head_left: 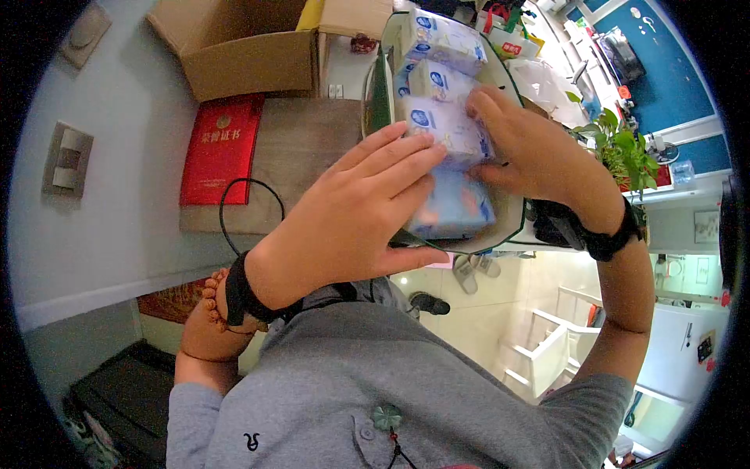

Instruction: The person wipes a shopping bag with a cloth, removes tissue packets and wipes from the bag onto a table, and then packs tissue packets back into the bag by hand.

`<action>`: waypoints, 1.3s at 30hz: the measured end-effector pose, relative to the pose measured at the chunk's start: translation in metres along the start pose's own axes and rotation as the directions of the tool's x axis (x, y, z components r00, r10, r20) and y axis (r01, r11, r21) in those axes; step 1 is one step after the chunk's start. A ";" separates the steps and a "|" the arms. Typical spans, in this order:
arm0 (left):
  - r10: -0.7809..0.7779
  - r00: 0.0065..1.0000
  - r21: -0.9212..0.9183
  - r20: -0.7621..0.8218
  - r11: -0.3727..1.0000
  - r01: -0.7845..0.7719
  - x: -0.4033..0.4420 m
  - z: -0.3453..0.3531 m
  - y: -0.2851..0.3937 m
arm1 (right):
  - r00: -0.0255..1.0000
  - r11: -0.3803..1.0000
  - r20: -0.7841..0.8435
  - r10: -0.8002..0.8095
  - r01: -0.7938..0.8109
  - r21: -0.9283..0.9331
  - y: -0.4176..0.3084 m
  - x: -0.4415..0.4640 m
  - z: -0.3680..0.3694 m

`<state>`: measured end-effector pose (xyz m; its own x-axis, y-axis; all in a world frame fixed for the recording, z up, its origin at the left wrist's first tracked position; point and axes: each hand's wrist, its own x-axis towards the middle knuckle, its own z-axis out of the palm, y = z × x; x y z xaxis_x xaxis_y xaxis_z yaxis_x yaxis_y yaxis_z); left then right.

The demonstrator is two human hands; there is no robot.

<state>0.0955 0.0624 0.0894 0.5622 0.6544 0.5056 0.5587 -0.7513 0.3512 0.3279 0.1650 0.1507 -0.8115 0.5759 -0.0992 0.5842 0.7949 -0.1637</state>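
Several wrapped tissue packs stand in a row inside an open bag [512, 227] with a dark green edge. My left hand [363, 195] lies with its fingers spread over the left side of a white and lilac pack [445, 129]. On that pack's right side rests my right hand [531, 144], thumb and fingers apart around its edge. Nearer my body is a blue pack [453, 207]; beyond the touched pack are another white one [437, 80] and a farther one [445, 41].
An open cardboard box [250, 66] stands at the upper left, near a red certificate folder [223, 148] on a brown surface. A black cable loop [252, 181] lies by my left forearm. At right are a potted plant [621, 148] and a white chair [547, 352].
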 end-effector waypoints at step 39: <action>-0.472 0.881 -0.360 0.029 0.818 0.450 0.017 -0.005 -0.077 | 0.859 0.773 -0.337 0.384 -0.099 0.627 -0.002 0.019 0.039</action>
<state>0.0591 0.1313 0.0744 0.2492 0.9337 0.2570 0.4902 -0.3505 0.7980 0.3112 0.1669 0.1111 -0.4677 0.8648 0.1827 0.5223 0.4372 -0.7322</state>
